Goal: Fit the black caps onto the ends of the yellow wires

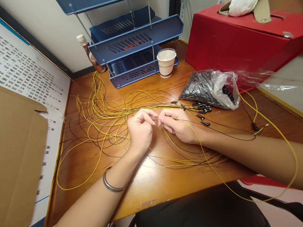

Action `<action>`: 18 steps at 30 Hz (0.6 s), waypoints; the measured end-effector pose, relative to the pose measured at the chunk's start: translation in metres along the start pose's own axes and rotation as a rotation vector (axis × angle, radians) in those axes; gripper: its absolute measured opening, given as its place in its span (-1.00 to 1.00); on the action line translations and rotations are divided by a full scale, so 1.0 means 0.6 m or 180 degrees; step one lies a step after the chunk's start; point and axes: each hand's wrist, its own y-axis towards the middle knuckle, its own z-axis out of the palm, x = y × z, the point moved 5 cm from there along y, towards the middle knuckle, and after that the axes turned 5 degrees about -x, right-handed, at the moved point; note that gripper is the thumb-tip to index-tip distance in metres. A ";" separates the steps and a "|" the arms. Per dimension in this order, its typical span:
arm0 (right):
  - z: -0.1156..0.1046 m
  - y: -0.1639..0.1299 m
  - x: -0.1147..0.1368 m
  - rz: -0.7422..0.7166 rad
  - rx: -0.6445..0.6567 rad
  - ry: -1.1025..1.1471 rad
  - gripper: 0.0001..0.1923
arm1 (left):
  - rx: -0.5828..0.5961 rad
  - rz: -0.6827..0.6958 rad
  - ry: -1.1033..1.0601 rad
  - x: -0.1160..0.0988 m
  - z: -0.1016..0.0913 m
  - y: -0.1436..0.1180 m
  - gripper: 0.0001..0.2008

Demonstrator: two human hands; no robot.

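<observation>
Two forearms are reaching over the desk edge [146, 199]; left hand [139, 129] and right hand [179, 125] are pinching one yellow wire [208, 158] together, near the plastic bag [211, 87].

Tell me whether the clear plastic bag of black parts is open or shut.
Open. The clear plastic bag of small black parts lies on its side on the wooden desk, its mouth gaping to the right, with parts showing there.

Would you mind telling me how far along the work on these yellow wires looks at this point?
Done, it seems: several wires already end in small black caps, lying beside the plastic bag. In hand: the left hand and right hand pinch one yellow wire between their fingertips. Left: a big tangle of yellow wires still spreads over the desk, and the bag still looks full.
</observation>
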 end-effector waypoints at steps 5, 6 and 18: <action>0.001 0.001 0.006 0.0061 -0.0016 -0.0014 -0.75 | -0.0092 0.0091 0.0111 -0.003 -0.003 0.001 -0.80; 0.000 0.001 0.007 0.0068 -0.0020 -0.0026 -0.75 | -0.0088 0.0125 0.0156 -0.004 -0.003 0.002 -0.80; 0.000 0.002 0.007 0.0022 0.0001 -0.0040 -0.76 | 0.0191 0.0378 0.0475 -0.011 -0.002 0.000 -0.70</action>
